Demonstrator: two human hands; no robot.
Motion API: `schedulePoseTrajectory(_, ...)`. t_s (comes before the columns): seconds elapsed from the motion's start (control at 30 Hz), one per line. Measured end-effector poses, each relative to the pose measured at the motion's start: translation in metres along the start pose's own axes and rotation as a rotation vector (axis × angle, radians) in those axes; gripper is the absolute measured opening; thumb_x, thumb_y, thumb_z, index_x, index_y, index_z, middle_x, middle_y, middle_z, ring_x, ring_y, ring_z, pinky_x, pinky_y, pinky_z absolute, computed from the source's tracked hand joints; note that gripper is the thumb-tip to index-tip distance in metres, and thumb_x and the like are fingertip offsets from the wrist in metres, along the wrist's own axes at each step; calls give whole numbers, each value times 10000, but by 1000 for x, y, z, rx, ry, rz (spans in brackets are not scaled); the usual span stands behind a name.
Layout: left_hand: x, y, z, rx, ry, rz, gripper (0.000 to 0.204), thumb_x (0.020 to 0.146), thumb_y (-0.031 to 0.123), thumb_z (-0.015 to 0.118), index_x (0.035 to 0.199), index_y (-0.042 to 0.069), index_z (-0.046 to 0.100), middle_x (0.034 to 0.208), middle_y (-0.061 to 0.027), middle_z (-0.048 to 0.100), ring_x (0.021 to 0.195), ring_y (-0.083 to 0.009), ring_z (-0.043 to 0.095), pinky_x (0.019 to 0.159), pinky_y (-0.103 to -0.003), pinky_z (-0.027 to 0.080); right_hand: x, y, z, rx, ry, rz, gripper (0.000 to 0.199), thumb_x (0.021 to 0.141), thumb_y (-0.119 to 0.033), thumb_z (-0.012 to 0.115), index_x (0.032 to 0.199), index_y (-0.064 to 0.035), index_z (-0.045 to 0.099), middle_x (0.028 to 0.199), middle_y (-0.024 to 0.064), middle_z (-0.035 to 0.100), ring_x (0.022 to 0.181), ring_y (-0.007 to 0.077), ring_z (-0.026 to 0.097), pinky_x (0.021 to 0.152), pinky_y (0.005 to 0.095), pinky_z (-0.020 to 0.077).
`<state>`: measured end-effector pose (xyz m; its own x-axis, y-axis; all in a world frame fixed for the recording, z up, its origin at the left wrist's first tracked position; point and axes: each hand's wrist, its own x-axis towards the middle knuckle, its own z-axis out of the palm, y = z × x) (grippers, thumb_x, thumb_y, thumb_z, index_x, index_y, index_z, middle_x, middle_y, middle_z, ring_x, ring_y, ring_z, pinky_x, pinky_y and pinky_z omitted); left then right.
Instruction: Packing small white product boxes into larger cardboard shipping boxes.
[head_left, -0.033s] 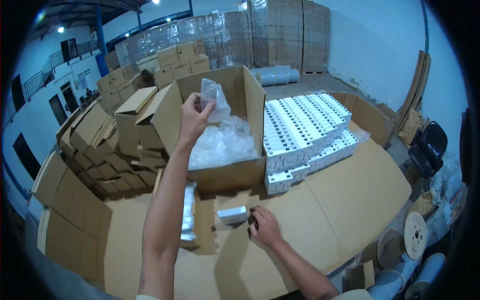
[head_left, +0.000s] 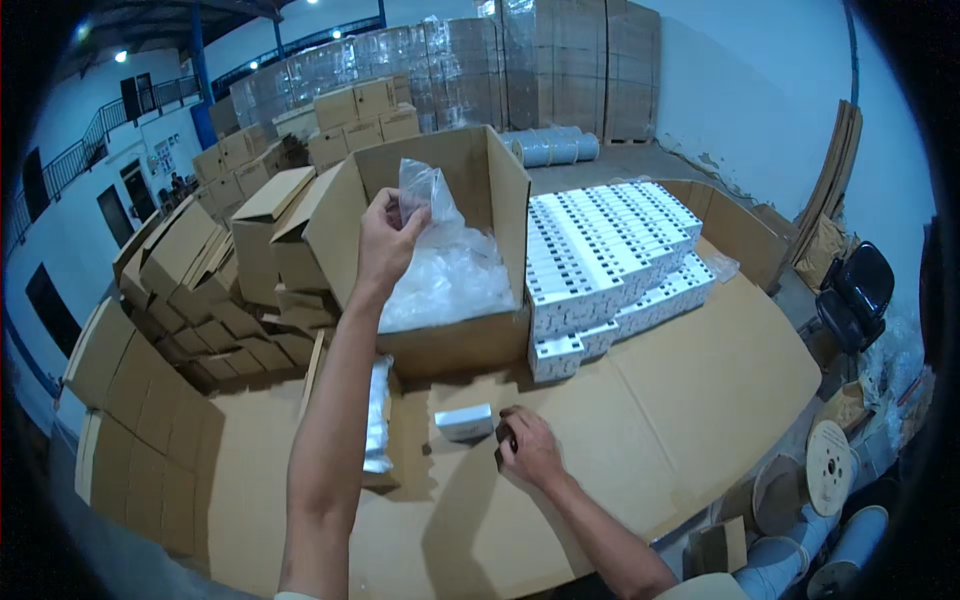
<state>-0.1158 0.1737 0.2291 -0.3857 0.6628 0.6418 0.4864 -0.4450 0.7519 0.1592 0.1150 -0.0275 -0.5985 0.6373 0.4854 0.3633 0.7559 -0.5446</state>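
Pinched in my left hand (head_left: pixel 393 235) is a clear plastic bag (head_left: pixel 424 190), raised above an open cardboard box (head_left: pixel 450 352) full of similar clear bags (head_left: pixel 452 285). My right hand (head_left: pixel 530 447) lies on the cardboard-covered table, fingers curled around a dark gap; whether anything sits inside them cannot be made out. Just left of those fingers a small white box (head_left: pixel 464 423) rests on the table. Left of it, partly hidden behind my left forearm, a shallow carton (head_left: pixel 395 420) holds white plastic-wrapped pieces (head_left: pixel 377 415).
Stacked white boxes with dark marks (head_left: pixel 610 250) stand right of the open box. Folded cartons (head_left: pixel 220 270) crowd the left side. Beyond the table's right edge are a black chair (head_left: pixel 857 295) and cable spools (head_left: pixel 829 468). Wrapped pallets (head_left: pixel 570 75) line the back.
Hardly anything differs. The view has shifted slightly, and my left hand still holds the plastic bag up while my right hand stays beside the white box.
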Motion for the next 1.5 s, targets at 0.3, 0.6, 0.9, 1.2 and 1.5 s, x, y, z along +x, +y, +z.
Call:
schedulePoseTrajectory(0.3, -236, 42, 5, -72, 70, -552, 226, 948, 68, 674, 1156, -17, 660, 1059, -61, 702, 948, -130, 661, 830, -293, 543, -30, -36, -26, 464, 1, 232, 500, 842, -215, 714, 1257, -18, 516, 1166, 178, 610, 1121, 337, 609, 985, 444, 478)
schedulePoseTrajectory(0.6, -361, -31, 25, -257, -8, -698, 266, 950, 36, 640, 1209, -25, 627, 1095, -72, 689, 983, -134, 654, 881, -310, 529, -37, -48, -19, 413, -80, 20, 593, 736, -216, 835, 1228, -42, 553, 1221, 136, 584, 1062, 253, 621, 874, 383, 522)
schedulePoseTrajectory(0.9, -347, -20, 20, -257, -175, -590, 276, 902, 35, 713, 1159, -8, 623, 1038, -62, 681, 953, -119, 644, 837, -279, 533, -33, -44, -16, 763, -132, 370, 185, 881, -61, 726, 1042, 12, 671, 900, 64, 695, 860, 139, 670, 783, 278, 540)
schedulePoseTrajectory(1.2, -340, -3, 23, -196, -227, -729, 295, 873, 122, 791, 1104, -10, 662, 1014, -60, 710, 925, -127, 662, 825, -302, 539, -29, -20, -22, 1519, -51, 572, 214, 944, -16, 674, 1151, -14, 617, 1022, 54, 677, 924, 121, 640, 831, 258, 523)
schedulePoseTrajectory(1.5, -351, -10, 22, -186, -67, -810, 297, 886, 163, 790, 1104, -7, 681, 1012, -63, 711, 918, -137, 658, 829, -313, 534, -25, -30, -27, 1405, 15, 522, 347, 944, -110, 709, 1243, -22, 558, 1047, 55, 652, 944, 128, 620, 815, 288, 531)
